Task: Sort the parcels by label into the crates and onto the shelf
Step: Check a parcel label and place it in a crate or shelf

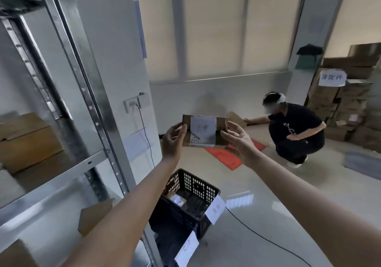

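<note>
On parcel: handwritten label blurred, unreadable.

Two hands, the left hand and the right hand, share one parcel. Two black crates: one far crate, one near crate, each with one paper tag. One metal shelf carries three cardboard boxes. One crouching person. One red mat.

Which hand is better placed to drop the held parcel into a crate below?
Left, probably. Both hands grip the parcel, but the left hand is on the side of the black crates, whose openings lie under the left forearm. The right hand would cross over.
</note>
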`<state>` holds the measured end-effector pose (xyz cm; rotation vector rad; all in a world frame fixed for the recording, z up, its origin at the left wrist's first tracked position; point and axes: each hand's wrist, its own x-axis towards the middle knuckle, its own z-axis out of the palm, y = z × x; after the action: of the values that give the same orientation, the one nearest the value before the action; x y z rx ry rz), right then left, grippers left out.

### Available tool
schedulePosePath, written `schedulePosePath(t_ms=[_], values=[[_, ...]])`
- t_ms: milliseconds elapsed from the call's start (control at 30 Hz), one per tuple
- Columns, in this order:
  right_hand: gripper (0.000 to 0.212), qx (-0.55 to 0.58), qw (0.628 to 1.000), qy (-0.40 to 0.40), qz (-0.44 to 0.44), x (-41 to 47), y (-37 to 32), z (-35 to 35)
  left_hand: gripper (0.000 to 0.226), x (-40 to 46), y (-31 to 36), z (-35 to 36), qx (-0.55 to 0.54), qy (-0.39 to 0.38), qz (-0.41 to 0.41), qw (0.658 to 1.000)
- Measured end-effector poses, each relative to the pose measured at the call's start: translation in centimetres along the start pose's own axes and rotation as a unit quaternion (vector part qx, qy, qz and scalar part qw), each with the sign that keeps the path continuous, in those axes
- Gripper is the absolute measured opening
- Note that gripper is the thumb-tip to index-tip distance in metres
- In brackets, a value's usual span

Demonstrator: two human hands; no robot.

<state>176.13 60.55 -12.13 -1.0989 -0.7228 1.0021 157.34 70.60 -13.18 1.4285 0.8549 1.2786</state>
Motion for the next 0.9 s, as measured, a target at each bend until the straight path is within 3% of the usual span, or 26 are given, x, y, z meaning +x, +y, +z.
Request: schedulePosePath(t_ms=[367,500,900], values=[[0.051,-0.034,0.998,-0.054,0.010,17.4,2.9,2.8,0.022,13.8,-6.0,-0.9,-0.024,0.065,-0.022,0.997],[0.051,-0.042,0.995,-0.088,0.025,22.3,3.8,5.0,0.035,17.4,-7.2,-2.8,0.011,0.091,-0.027,0.995],[0.042,-0.039,0.965,-0.241,0.092,29.2,8.9,10.0,0.022,18.0,-10.0,-7.5,0.059,0.236,-0.030,0.970]])
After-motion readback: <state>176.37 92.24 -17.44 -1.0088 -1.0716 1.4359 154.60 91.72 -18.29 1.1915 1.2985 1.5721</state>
